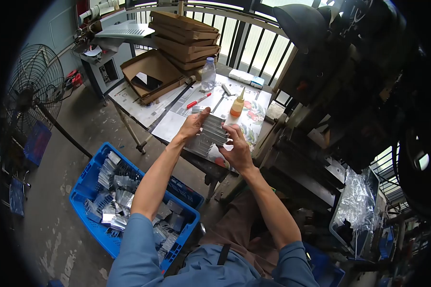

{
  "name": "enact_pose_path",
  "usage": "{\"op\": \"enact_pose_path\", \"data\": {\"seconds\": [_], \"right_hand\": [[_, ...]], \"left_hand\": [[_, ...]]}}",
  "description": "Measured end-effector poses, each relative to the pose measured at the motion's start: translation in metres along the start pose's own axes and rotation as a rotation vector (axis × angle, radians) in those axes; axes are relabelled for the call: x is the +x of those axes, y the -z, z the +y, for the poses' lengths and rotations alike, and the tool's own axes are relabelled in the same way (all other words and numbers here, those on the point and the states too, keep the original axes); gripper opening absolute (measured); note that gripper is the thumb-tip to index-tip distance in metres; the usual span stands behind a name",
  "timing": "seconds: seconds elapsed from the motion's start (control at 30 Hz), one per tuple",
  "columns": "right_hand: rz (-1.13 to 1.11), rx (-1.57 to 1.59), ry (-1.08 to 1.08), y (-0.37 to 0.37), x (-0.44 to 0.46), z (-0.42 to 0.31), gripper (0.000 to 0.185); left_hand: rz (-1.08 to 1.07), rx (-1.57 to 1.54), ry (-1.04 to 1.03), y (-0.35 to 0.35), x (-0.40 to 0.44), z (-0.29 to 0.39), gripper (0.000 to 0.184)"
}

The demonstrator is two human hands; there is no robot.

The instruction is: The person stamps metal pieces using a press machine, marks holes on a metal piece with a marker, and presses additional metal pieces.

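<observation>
A row of thin silvery metal strips or fins (213,129) sits between my two hands, above the near edge of the work table. My left hand (191,126) grips its left side, thumb on top. At the right edge, my right hand (238,147) has its fingers and thumb curled against the metal. Whether this is one finned part or several pieces side by side I cannot tell. Just beyond the hands stand a squeeze bottle (236,107) with orange liquid and a pointed nozzle, and a red marker (198,100) lying flat.
A blue crate (88,210) full of similar metal parts stands on the floor at left. On the table are a clear plastic bottle (208,75), an open cardboard box (172,86) and stacked boxes (187,45). Dark machinery (311,91) rises at right; a fan (31,91) stands far left.
</observation>
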State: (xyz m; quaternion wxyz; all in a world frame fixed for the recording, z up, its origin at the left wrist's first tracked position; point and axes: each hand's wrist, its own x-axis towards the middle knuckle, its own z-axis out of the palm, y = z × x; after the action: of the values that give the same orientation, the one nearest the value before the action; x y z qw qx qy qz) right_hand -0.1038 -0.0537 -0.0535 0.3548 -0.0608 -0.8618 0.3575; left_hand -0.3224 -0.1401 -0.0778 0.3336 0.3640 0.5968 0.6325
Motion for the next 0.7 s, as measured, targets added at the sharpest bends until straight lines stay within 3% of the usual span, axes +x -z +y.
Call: {"op": "enact_pose_path", "data": {"seconds": [0.1, 0.47, 0.6, 0.7], "right_hand": [[0.001, -0.078, 0.047, 0.003, -0.002, -0.002, 0.068], [-0.001, -0.204, 0.174, 0.018, 0.006, 0.000, 0.069], [0.025, -0.207, 0.163, 0.029, 0.012, -0.006, 0.070], [0.061, -0.235, 0.195, 0.035, 0.014, -0.012, 0.070]], "left_hand": [[0.010, 0.011, -0.051, -0.003, -0.007, 0.013, 0.074], [0.035, 0.249, 0.068, -0.010, 0.000, 0.031, 0.078], [0.051, 0.174, -0.027, -0.009, 0.013, 0.048, 0.072], [0.039, 0.081, 0.063, -0.005, 0.020, 0.050, 0.070]]}}
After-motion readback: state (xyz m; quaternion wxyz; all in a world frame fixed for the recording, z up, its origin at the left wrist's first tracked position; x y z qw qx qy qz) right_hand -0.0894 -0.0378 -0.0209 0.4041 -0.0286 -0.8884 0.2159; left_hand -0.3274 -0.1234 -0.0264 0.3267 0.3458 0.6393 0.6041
